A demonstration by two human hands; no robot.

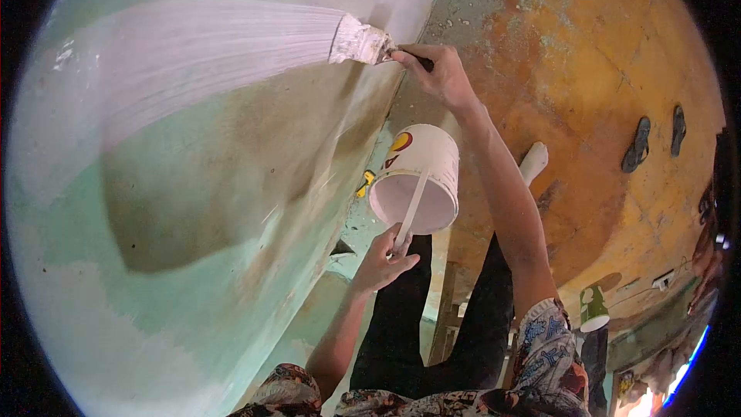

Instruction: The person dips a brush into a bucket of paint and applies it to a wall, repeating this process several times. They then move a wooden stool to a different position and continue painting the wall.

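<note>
My right hand (440, 76) grips a paintbrush (359, 41) pressed to the green wall (193, 208), a fresh white stripe (208, 42) trailing from its bristles. Below it, my left hand (384, 262) holds a white paint bucket (421, 177) by its handle. Beyond both hands lies a worn orange floor (587, 69) with sandals (656, 139).

brush (359, 41): paint-caked bristles flat on wall | bucket (418, 180): white, tilted, pale paint inside, hanging by handle
</note>
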